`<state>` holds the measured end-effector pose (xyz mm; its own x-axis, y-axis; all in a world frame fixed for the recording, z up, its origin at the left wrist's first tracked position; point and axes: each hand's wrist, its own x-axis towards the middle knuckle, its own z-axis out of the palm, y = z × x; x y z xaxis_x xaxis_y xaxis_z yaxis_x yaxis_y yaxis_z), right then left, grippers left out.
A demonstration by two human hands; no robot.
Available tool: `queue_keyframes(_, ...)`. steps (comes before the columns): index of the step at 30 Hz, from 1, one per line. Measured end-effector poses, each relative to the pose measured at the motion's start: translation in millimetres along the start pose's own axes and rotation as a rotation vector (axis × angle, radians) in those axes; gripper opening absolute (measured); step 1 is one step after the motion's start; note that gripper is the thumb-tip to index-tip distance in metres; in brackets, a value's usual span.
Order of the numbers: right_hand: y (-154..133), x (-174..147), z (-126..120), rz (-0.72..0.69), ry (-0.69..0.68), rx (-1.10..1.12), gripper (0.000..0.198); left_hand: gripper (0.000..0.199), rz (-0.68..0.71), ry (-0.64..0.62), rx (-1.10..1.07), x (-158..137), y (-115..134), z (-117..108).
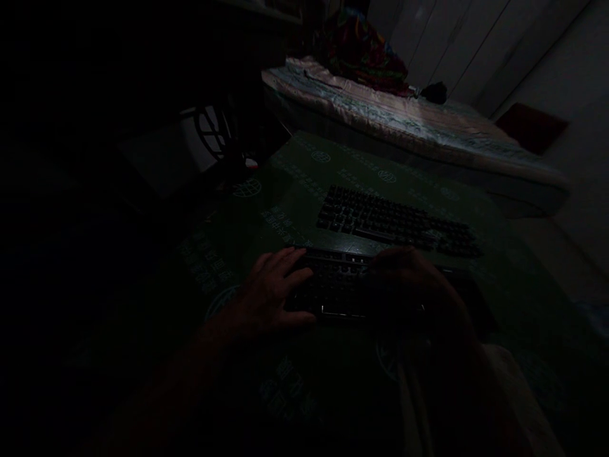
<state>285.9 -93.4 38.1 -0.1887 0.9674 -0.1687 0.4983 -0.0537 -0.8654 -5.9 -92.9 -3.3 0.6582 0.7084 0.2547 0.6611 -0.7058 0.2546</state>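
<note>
A dark keyboard (pixel 333 289) lies on the green-covered table; the light is very low. My left hand (pixel 273 292) grips its left end, fingers on the far edge and thumb along the near edge. Over the right part of the keyboard is my right hand (pixel 412 279), its fingers closed together and bent down. Something dark seems to be under those fingers, but I cannot make it out. Just behind the keyboard, many loose black keycaps (pixel 380 216) lie in rows that follow a keyboard layout. Shadow hides much of the keyboard's right half.
The green table cover (pixel 295 171) has pale printed lettering and globe marks. Beyond it stands a bed with a striped mattress (pixel 404 120), a colourful cloth heap (pixel 364 54) on it. A dark fan-like round frame (pixel 212 130) stands at the far left. A pale cloth (pixel 514 381) hangs by my right forearm.
</note>
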Motion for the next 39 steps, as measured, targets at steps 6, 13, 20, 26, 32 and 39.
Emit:
queue_keyframes(6, -7.5, -10.4, -13.0, 0.068, 0.036, -0.038, 0.009, 0.062, 0.009, 0.004, 0.044, 0.4, -0.2, -0.6)
queue_keyframes(13, 2.3, -0.9, -6.3, 0.0, 0.028, -0.027, 0.016, 0.062, 0.025, 0.006, 0.049, -0.6, -2.4, -0.5)
queue_keyframes(20, 3.2, -5.3, -13.2, 0.064, 0.033, -0.075, 0.015, 0.062, 0.02, 0.012, 0.029, -0.5, -2.1, -0.5)
queue_keyframes(26, 4.3, -3.2, -11.7, 0.054, 0.015, -0.049, 0.017, 0.064, 0.008, -0.001, 0.047, -0.6, -1.4, -1.0)
queue_keyframes(32, 0.9, -5.9, -14.2, 0.076, 0.022, -0.07, 0.016, 0.063, 0.016, -0.001, 0.056, 0.0, -2.3, -1.0)
queue_keyframes(39, 2.5, -5.7, -15.3, 0.077, 0.037, -0.052, 0.012, 0.064, 0.007, -0.005, 0.046, -0.6, -2.6, -0.6)
